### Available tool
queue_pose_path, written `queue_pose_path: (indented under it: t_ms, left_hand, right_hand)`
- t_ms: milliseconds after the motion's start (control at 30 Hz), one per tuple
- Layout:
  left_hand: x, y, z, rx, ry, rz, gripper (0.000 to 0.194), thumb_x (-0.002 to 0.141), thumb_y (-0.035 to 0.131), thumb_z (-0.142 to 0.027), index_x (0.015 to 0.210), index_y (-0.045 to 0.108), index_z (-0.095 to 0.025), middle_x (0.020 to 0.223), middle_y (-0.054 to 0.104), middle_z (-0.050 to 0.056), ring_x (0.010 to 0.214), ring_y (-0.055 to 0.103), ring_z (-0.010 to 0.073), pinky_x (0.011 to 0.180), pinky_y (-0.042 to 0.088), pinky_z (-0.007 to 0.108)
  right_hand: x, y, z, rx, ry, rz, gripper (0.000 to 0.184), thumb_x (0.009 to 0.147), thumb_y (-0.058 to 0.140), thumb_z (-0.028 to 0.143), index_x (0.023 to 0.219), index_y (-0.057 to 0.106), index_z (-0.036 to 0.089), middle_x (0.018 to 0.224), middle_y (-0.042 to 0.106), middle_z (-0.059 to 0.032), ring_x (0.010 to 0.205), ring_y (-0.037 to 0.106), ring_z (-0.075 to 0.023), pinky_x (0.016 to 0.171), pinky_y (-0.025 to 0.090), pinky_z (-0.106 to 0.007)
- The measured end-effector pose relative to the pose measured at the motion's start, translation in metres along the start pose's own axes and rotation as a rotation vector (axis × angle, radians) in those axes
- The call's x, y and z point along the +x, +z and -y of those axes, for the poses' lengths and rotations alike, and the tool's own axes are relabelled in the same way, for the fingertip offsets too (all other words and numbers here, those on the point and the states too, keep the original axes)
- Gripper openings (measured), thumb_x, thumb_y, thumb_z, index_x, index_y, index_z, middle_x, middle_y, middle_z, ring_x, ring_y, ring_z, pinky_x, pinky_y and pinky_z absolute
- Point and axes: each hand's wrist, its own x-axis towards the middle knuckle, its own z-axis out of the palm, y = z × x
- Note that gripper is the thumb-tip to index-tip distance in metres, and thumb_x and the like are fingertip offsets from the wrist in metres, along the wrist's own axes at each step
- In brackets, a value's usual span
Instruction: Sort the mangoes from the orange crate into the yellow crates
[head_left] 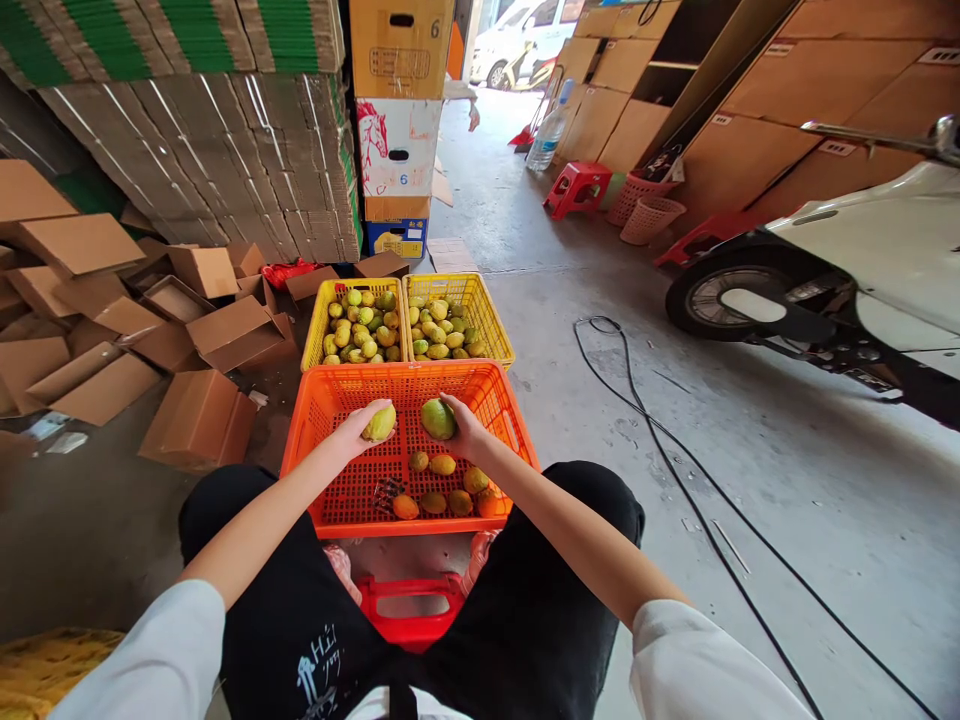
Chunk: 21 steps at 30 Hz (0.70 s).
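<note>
Two hands were apart above an orange basket [304,425], each closed around a fruit: our left hand [360,425] held a yellow-green fruit [380,422]; our right hand [463,428] held a greener fruit [438,419]. Below them, several yellow, orange and brownish fruits [442,465] lay toward the near right side of the basket; just beyond its far rim, two yellow baskets [491,322] stood side by side, holding many more yellow and green fruits [364,325].

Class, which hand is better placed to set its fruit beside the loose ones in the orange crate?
Probably the right hand: it holds a green fruit nearer the loose fruits; the left hand is farther away.
</note>
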Motion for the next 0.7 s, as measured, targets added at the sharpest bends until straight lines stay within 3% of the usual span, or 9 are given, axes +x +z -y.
queue_pose_path:
  t_ms: [200,367,533,633,700]
  left_hand:
    - [-0.003,0.005,-0.005,-0.076,-0.018,-0.088,0.017,0.088,0.066,-0.031,0.093,0.06,-0.016,0.079,0.067,0.007,0.065,0.066,0.0172,0.062,0.059,0.031]
    - [-0.005,0.006,-0.009,-0.149,-0.089,-0.02,0.029,0.096,0.046,-0.038,0.097,0.061,-0.013,0.078,0.068,0.011,0.064,0.068,0.0201,0.054,0.058,0.029]
    - [-0.002,0.005,-0.006,-0.154,-0.113,0.005,0.035,0.099,0.038,-0.038,0.099,0.062,-0.013,0.078,0.069,0.012,0.066,0.071,0.0219,0.052,0.058,0.03]
    - [-0.002,0.004,-0.005,-0.13,-0.105,-0.01,0.036,0.099,0.042,-0.043,0.097,0.062,-0.012,0.075,0.068,0.011,0.065,0.071,0.021,0.052,0.058,0.029]
    - [-0.003,0.004,-0.005,-0.1,-0.066,0.004,0.035,0.094,0.056,-0.046,0.095,0.063,-0.012,0.074,0.068,0.01,0.064,0.07,0.0202,0.054,0.059,0.029]
  right_hand:
    - [-0.009,0.004,0.001,-0.023,-0.227,0.1,0.018,0.076,0.072,0.025,0.088,0.059,0.025,0.091,0.063,0.0015,0.087,0.062,-0.015,0.072,0.058,-0.026]
    - [-0.015,0.01,0.007,0.093,-0.109,0.092,0.008,0.086,0.06,0.029,0.087,0.054,0.023,0.084,0.063,0.0,0.078,0.064,-0.0159,0.068,0.059,-0.029]
    - [-0.011,0.01,0.007,0.1,-0.033,0.009,0.013,0.094,0.045,0.031,0.089,0.052,0.022,0.081,0.064,-0.0026,0.073,0.064,-0.016,0.063,0.058,-0.028]
    - [-0.009,0.009,0.005,0.072,-0.025,0.027,0.012,0.092,0.047,0.032,0.088,0.053,0.022,0.084,0.066,-0.0035,0.076,0.066,-0.0167,0.064,0.058,-0.028]
    - [-0.008,0.007,0.003,0.043,-0.057,0.047,0.012,0.089,0.053,0.034,0.088,0.055,0.022,0.085,0.067,-0.0034,0.079,0.066,-0.017,0.066,0.058,-0.027]
